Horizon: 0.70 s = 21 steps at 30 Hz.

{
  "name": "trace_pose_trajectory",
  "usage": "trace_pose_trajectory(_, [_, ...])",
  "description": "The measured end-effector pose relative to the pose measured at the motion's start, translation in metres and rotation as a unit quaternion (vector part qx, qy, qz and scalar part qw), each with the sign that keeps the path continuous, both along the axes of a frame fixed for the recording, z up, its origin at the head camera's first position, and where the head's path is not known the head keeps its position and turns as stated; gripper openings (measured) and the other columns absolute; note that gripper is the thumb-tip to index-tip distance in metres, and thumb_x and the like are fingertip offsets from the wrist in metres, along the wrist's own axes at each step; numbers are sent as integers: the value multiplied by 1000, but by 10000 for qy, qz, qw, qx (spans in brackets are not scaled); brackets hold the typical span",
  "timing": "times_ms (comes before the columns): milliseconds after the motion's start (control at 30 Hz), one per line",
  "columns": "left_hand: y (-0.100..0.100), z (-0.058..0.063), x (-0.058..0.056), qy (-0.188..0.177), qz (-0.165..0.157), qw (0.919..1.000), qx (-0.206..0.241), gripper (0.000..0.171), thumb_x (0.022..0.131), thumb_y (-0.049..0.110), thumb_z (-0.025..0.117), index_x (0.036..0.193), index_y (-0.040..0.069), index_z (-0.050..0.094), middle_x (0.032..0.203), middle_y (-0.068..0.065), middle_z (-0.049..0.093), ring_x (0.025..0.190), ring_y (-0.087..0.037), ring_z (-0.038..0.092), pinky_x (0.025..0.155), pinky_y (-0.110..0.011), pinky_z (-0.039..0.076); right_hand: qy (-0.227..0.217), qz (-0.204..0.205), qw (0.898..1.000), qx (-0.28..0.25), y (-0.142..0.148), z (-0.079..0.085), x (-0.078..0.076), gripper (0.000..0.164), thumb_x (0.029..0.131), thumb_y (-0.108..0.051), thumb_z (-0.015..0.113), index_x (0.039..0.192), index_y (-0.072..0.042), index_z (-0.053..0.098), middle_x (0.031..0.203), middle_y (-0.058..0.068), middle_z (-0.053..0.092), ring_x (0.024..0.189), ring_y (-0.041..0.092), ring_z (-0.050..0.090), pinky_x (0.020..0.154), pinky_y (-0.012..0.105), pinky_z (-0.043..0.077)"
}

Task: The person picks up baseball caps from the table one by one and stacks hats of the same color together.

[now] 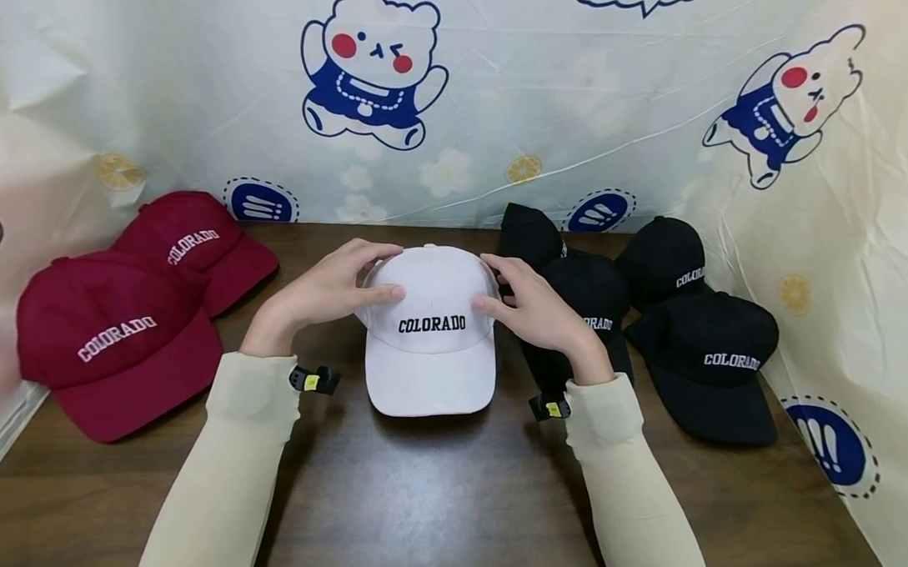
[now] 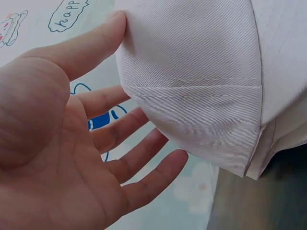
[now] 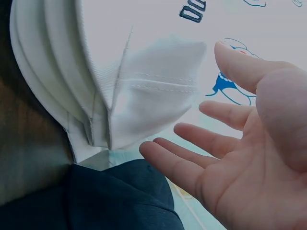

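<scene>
A white cap (image 1: 430,376) lettered COLORADO sits mid-table with its brim toward me. Stacked white brims and edges (image 3: 53,57) in the right wrist view show it lies on other white caps. On its left side is my left hand (image 1: 326,284), fingers loosely spread. In the left wrist view, the thumb (image 2: 103,40) meets the crown's side, and the fingers reach behind the fabric. My right hand (image 1: 533,306) is at the crown's right side. The right wrist view shows its fingers (image 3: 177,167) relaxed and spread, with a gap between them and the cap.
Two dark red caps (image 1: 125,328) overlap at the left. Several black caps (image 1: 705,366) lie at the right, some close beside the white stack and under my right forearm. A printed cloth (image 1: 492,90) hangs behind and along the sides of the brown table (image 1: 424,501).
</scene>
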<state>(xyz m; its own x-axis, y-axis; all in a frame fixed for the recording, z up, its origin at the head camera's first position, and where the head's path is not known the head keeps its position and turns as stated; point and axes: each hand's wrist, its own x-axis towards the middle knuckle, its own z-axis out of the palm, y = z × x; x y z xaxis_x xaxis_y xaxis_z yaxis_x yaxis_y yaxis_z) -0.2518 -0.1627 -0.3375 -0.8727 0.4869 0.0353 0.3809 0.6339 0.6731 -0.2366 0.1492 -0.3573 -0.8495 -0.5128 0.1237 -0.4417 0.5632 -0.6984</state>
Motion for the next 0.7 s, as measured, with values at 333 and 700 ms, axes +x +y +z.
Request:
trace_pose_trajectory(333, [-6,2,2,49,9,9998,193,66,85,39,72,141,19,43,133,-9,40,113,-24,41,86,-44,46,211,-86,9997,92,5,7,2,64,95,-43,57,148,-21,29,147,3,31,124,19,40,95,40,45])
trace_pose_trajectory(700, [-36,11,2,413,412,9975,390,63,89,45,65,143,24,40,137,-2,43,119,-23,42,94,-50,43,497,-38,9987,-52,1,14,8,59,95,-40,58,146,-25,33,145,-1,33,125,16,39,97,37,44])
